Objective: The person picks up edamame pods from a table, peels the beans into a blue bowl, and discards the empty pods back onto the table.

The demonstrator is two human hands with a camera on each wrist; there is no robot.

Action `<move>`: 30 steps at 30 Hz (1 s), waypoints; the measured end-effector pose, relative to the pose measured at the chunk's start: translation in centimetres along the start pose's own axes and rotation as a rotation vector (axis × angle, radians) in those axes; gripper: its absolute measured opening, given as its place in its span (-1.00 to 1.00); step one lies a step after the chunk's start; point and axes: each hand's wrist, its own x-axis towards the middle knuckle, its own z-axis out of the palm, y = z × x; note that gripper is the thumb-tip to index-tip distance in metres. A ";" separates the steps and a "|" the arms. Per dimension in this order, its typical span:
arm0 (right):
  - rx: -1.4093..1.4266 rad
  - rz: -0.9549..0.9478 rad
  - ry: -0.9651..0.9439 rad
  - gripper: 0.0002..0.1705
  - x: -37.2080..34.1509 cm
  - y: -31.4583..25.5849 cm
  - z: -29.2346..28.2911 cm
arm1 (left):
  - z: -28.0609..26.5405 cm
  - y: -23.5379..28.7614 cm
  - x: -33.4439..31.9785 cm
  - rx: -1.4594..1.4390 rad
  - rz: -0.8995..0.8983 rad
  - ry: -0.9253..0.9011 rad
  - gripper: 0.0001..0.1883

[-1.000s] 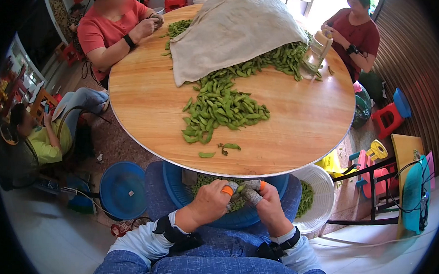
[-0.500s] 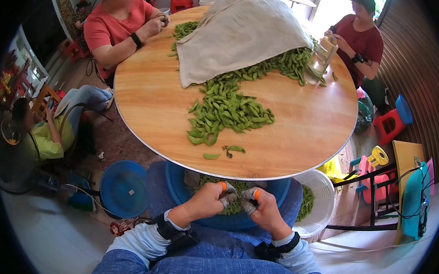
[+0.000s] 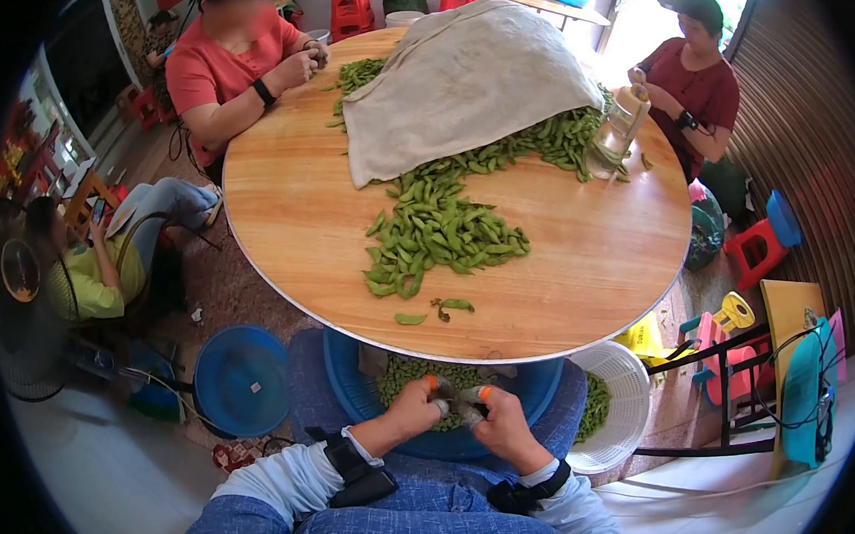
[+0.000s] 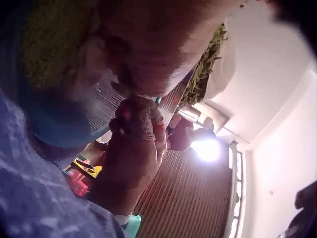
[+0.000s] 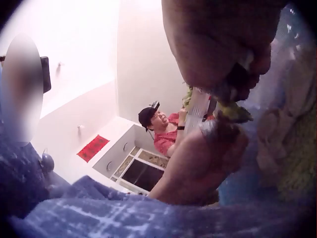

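Note:
My left hand [image 3: 411, 410] and right hand [image 3: 503, 423] meet fingertip to fingertip over a blue basin [image 3: 341, 368] on my lap. Grey covers with orange bands wrap some fingers. Between the curled fingers, a green soybean pod [image 5: 237, 113] shows in the right wrist view, pinched by the left hand [image 5: 205, 158] with the right hand's fingers closed against it. Fingers hide most of the pod. Shelled green beans [image 3: 404, 373] lie in the basin below. The left wrist view is dark, the right hand [image 4: 133, 148] facing the left there.
A round wooden table [image 3: 290, 235] stands before me, bearing a heap of pods [image 3: 440, 232] partly under a pale cloth [image 3: 467, 91] and a clear jug [image 3: 619, 131]. Right of my lap is a white basket [image 3: 633, 401]; left, another blue basin [image 3: 240, 383]. Two people sit across the table.
The head view has tilted, so the table sits lower in it. Both hands stay together over the basin, having shifted slightly down; the pod seen between them earlier is now mostly hidden by fingers.

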 end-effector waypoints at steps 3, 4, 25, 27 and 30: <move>-0.022 0.074 0.190 -0.86 -0.7 0.8 -2.7 | -0.9 3.8 -1.7 0.820 0.142 0.028 -0.82; -0.040 0.121 0.313 -0.87 -1.5 2.5 -4.1 | -1.1 4.5 -2.1 0.902 0.155 0.005 -0.81; 0.601 0.184 0.195 -0.75 -1.0 -2.6 -7.5 | -3.6 12.9 1.5 -0.250 0.188 -0.154 -0.80; 0.685 0.166 0.061 -0.73 0.3 -4.0 -6.5 | -3.2 12.0 0.3 -0.255 0.169 -0.257 -0.81; 0.911 0.183 -0.128 -0.70 0.9 -6.0 -5.9 | -3.0 10.1 -0.7 -0.314 0.124 -0.360 -0.83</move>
